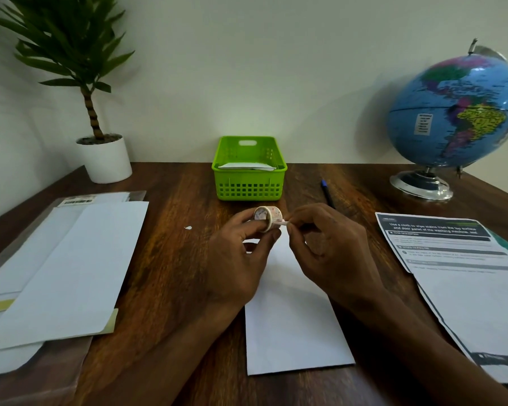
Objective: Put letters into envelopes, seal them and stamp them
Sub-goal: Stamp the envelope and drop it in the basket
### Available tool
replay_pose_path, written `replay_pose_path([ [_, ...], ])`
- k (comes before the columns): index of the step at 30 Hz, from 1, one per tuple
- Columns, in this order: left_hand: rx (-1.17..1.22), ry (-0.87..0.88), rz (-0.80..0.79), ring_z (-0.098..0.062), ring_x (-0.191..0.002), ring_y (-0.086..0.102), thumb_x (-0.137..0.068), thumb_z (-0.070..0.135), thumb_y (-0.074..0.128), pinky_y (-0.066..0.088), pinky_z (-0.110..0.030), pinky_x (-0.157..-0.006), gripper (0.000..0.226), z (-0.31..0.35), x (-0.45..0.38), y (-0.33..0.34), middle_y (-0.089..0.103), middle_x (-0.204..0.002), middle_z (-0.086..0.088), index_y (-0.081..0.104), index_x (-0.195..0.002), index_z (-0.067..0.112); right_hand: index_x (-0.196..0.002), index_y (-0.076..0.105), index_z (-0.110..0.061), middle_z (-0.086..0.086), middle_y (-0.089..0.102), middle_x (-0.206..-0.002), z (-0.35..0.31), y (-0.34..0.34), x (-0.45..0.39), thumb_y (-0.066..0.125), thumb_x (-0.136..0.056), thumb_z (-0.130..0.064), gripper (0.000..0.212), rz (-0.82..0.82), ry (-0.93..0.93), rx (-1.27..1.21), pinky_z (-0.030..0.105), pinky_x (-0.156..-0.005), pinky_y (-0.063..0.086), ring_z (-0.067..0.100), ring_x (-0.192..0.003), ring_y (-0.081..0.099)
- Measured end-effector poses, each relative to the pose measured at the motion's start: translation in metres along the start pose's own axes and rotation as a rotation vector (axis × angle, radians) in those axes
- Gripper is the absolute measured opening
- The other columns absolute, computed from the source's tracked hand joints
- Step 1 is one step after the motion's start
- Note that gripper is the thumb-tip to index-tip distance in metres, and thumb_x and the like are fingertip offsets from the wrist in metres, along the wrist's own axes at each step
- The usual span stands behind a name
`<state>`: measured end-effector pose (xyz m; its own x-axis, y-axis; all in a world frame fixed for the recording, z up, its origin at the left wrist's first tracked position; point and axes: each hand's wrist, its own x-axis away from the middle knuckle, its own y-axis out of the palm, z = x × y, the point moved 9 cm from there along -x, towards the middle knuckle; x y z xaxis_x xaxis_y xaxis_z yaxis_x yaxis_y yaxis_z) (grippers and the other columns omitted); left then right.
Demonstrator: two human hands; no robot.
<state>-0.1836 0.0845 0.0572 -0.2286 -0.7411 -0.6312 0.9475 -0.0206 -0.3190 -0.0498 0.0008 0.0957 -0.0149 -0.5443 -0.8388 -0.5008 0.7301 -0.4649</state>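
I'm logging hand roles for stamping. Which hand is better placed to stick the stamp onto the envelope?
Right hand: it already pinches the strip's free end, directly over the envelope. The left hand is occupied holding the stamp roll.

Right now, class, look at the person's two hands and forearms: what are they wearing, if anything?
Nothing that shows. The left hand and right hand are bare, with no gloves. No rings, watch or bracelet can be seen on the sides facing the camera. Both forearms are bare as far as the picture's bottom edge, with no sleeve in sight.
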Motion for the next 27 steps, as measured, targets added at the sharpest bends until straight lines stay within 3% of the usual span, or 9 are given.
replay_pose_path([
  [5, 0.032, -0.037, 0.050, 0.027, -0.096, 0.055, -0.090, 0.023, 0.074, 0.046, 0.000, -0.071, 0.030, -0.010, -0.003, -0.006, 0.059, -0.119, 0.020, 0.074, -0.119, 0.016, -0.092, 0.073, -0.002, 0.009, 0.075, -0.090, 0.000, -0.008, -0.002, 0.080, -0.084, 0.001, 0.011, 0.056, 0.017, -0.021, 0.016, -0.077, 0.055, 0.018, -0.078, 0.070],
  [9, 0.060, -0.025, 0.034, 0.024, -0.100, 0.057, -0.092, 0.026, 0.073, 0.046, 0.000, -0.070, 0.027, -0.010, -0.002, -0.002, 0.058, -0.117, 0.028, 0.074, -0.118, 0.020, -0.099, 0.073, -0.003, 0.007, 0.075, -0.094, 0.010, -0.004, 0.000, 0.078, -0.089, -0.004, 0.011, 0.035, 0.091, -0.043, 0.018, -0.075, 0.059, 0.014, -0.079, 0.071],
  [13, 0.079, -0.063, 0.012, 0.008, -0.105, 0.064, -0.097, 0.033, 0.066, 0.055, -0.010, -0.074, 0.027, -0.014, -0.003, 0.000, 0.062, -0.122, 0.023, 0.074, -0.120, 0.021, -0.103, 0.071, -0.010, 0.001, 0.075, -0.091, 0.034, -0.003, 0.004, 0.073, -0.096, -0.014, 0.009, 0.038, 0.268, -0.107, 0.027, -0.071, 0.062, 0.011, -0.079, 0.073],
  [15, 0.058, -0.047, -0.010, 0.015, -0.105, 0.060, -0.097, 0.034, 0.065, 0.052, -0.006, -0.077, 0.030, -0.011, -0.003, 0.001, 0.060, -0.126, 0.021, 0.072, -0.123, 0.021, -0.101, 0.070, -0.013, -0.004, 0.074, -0.085, 0.046, -0.003, 0.007, 0.071, -0.098, -0.016, 0.005, 0.065, 0.351, -0.146, 0.022, -0.067, 0.061, 0.007, -0.074, 0.073],
  [18, -0.068, 0.052, -0.027, 0.003, -0.109, 0.060, -0.093, 0.024, 0.070, 0.051, -0.005, -0.081, 0.032, 0.002, -0.008, 0.002, 0.061, -0.130, 0.009, 0.071, -0.125, 0.020, -0.098, 0.069, -0.015, -0.013, 0.072, -0.079, 0.066, -0.008, 0.012, 0.070, -0.099, -0.014, 0.001, 0.153, 0.473, -0.223, 0.011, -0.063, 0.056, 0.000, -0.071, 0.073],
  [20, -0.138, 0.121, -0.029, -0.011, -0.111, 0.061, -0.091, 0.017, 0.073, 0.058, -0.018, -0.082, 0.029, 0.012, -0.013, 0.004, 0.062, -0.127, -0.001, 0.073, -0.120, 0.018, -0.097, 0.070, -0.016, -0.009, 0.074, -0.078, 0.083, -0.010, 0.016, 0.069, -0.099, -0.013, 0.004, 0.203, 0.561, -0.259, 0.020, -0.068, 0.061, 0.004, -0.071, 0.074],
  [23, -0.294, 0.261, -0.103, -0.019, -0.101, 0.063, -0.091, 0.015, 0.073, 0.059, -0.030, -0.077, 0.021, 0.034, -0.022, 0.020, 0.059, -0.121, -0.006, 0.077, -0.112, 0.019, -0.096, 0.072, -0.019, -0.004, 0.076, -0.080, 0.106, -0.016, 0.022, 0.069, -0.098, -0.012, 0.008, 0.277, 0.684, -0.331, 0.039, -0.078, 0.065, 0.013, -0.075, 0.076],
  [25, -0.419, 0.368, -0.178, -0.020, -0.087, 0.063, -0.090, 0.014, 0.074, 0.052, -0.029, -0.067, 0.019, 0.043, -0.028, 0.039, 0.060, -0.114, -0.006, 0.078, -0.107, 0.020, -0.094, 0.073, -0.025, -0.008, 0.076, -0.084, 0.115, -0.023, 0.025, 0.072, -0.095, -0.013, 0.012, 0.332, 0.731, -0.340, 0.035, -0.081, 0.065, 0.010, -0.081, 0.075],
  [27, -0.486, 0.397, -0.243, -0.021, -0.080, 0.063, -0.090, 0.010, 0.073, 0.046, -0.029, -0.062, 0.022, 0.041, -0.038, 0.057, 0.062, -0.108, -0.005, 0.078, -0.108, 0.022, -0.095, 0.075, -0.030, -0.015, 0.075, -0.090, 0.120, -0.031, 0.026, 0.075, -0.093, -0.016, 0.014, 0.368, 0.757, -0.309, 0.022, -0.084, 0.062, 0.000, -0.087, 0.073],
])
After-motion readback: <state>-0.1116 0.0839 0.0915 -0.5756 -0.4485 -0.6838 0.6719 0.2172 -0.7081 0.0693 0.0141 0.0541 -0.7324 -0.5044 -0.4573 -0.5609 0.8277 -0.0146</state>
